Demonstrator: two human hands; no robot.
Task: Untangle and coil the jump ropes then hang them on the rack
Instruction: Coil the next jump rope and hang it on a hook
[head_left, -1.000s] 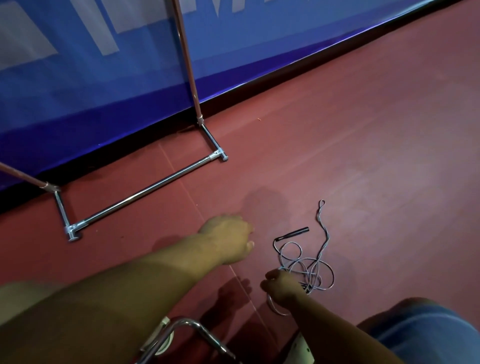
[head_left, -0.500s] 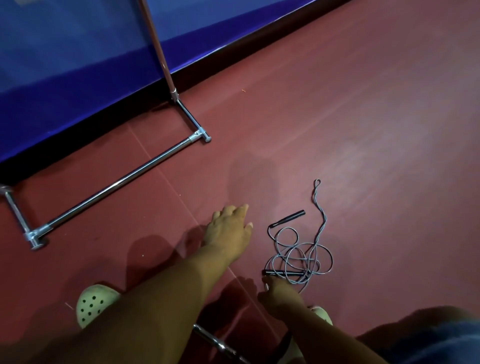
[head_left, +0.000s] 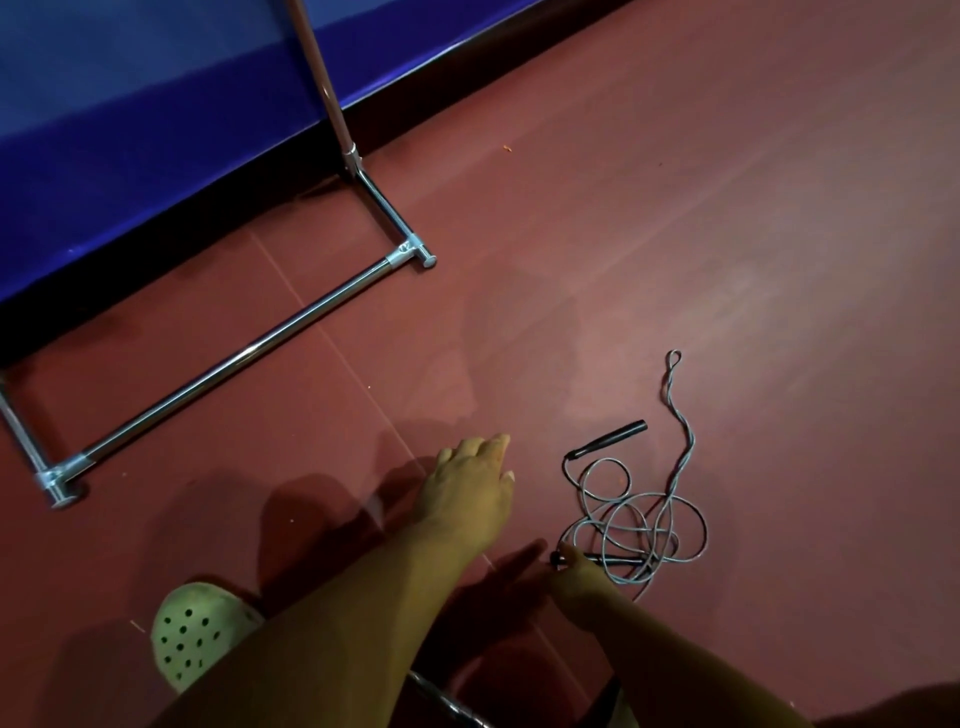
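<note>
A grey jump rope (head_left: 640, 519) lies in a loose tangle on the red floor, with one long twisted loop running away from me. One black handle (head_left: 613, 439) lies free at the tangle's far left. The other black handle (head_left: 608, 560) lies at the near edge, and my right hand (head_left: 579, 579) pinches its left end. My left hand (head_left: 470, 486) is stretched out left of the rope with fingers extended, holding nothing. The chrome rack (head_left: 234, 361) stands at the left, its base bar on the floor and one upright rising against the blue wall.
A blue padded wall (head_left: 130, 130) runs along the far left. My foot in a pale green perforated clog (head_left: 189, 636) is at the lower left. A chrome tube (head_left: 447, 701) crosses the bottom edge. Red floor stretches away to the right.
My left hand has gone from a loose fist to extended fingers. My right hand has drawn back from the tangle to the near handle's end. The view has tilted down, showing the clog.
</note>
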